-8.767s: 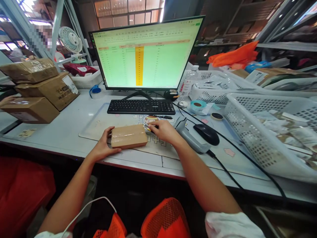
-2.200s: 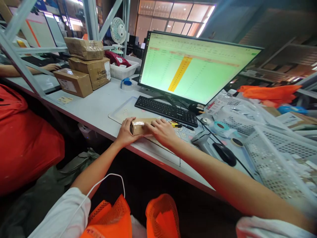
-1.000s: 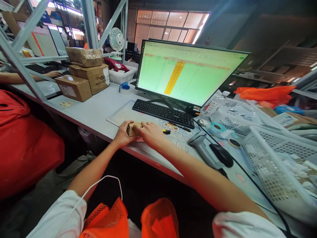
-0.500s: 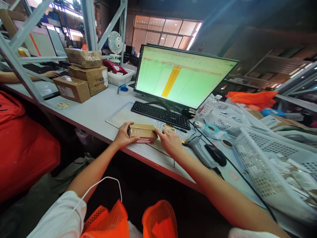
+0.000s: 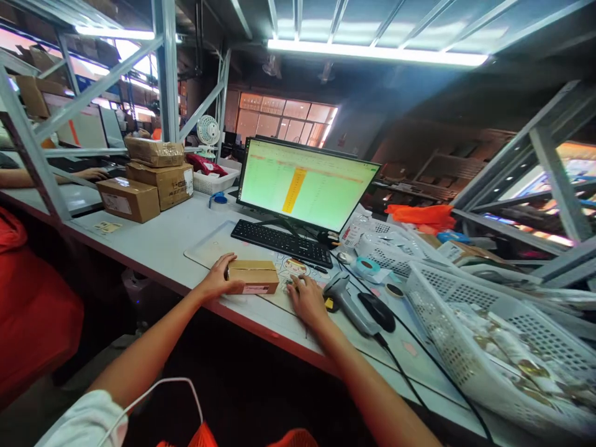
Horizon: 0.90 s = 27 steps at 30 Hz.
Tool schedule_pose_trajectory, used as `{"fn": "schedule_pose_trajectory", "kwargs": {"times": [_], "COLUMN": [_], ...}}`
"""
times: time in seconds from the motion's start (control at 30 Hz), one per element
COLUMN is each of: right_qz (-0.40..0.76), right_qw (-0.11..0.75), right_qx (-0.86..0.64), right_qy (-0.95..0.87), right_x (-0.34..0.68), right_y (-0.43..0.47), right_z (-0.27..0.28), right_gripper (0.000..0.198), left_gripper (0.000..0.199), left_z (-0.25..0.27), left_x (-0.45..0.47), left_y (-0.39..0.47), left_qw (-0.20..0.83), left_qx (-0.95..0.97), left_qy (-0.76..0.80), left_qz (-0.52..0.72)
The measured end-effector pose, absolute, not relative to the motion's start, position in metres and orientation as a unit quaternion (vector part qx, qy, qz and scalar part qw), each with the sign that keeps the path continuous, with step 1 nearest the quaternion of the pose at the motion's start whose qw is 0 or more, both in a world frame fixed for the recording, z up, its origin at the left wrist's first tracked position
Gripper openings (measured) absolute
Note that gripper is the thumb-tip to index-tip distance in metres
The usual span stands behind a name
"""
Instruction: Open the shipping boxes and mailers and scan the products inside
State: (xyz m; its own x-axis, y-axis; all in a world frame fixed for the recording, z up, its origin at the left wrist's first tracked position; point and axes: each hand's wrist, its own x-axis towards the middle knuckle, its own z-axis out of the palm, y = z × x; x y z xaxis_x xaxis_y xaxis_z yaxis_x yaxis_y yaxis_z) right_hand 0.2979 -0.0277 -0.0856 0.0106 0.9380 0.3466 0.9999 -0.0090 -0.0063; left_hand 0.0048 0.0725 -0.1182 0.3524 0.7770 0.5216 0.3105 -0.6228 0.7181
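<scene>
A small brown cardboard box (image 5: 254, 274) with a pale label on its near side lies on the desk mat near the table edge. My left hand (image 5: 218, 277) grips its left end, thumb on the near side and fingers over the far side. To the right of the box, my right hand (image 5: 307, 300) rests low over the mat with its fingers slightly spread, apart from the box. Whatever lies just under those fingertips is too small to make out. A grey barcode scanner (image 5: 352, 305) and a black mouse (image 5: 377, 311) are right of this hand.
Behind the box are a black keyboard (image 5: 282, 242) and a lit monitor (image 5: 302, 183). White perforated baskets (image 5: 437, 323) with packets fill the right side. Stacked cartons (image 5: 128, 198) stand at left, near a metal post (image 5: 164, 74). Another person's hand (image 5: 95, 174) is at far left.
My right hand has come away from the box's right end and is now on the mat beside it. My left hand still holds the box. The camera view has tilted up.
</scene>
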Motion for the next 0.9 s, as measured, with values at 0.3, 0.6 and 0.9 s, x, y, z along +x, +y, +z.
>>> {"fn": "schedule_pose_trajectory", "kwargs": {"times": [0.3,0.6,0.9], "right_qz": [-0.108,-0.057,-0.023], "right_qw": [0.31,0.371,0.347], "right_qx": [-0.535,-0.543,-0.56], "right_qy": [-0.779,-0.751,-0.752], "right_x": [0.214,0.216,0.216], "right_y": [-0.025,-0.021,-0.019], "right_z": [-0.102,-0.111,-0.098], "right_gripper": [0.039,0.024,0.01], "left_gripper": [0.056,0.03,0.035], "left_z": [-0.049,-0.035,-0.042], "left_x": [0.033,0.048,0.051], "left_y": [0.083,0.082,0.118], "left_qw": [0.112,0.015,0.025], "left_qx": [0.908,0.925,0.906], "left_qy": [0.379,0.373,0.407], "left_qz": [0.143,0.076,0.11]}}
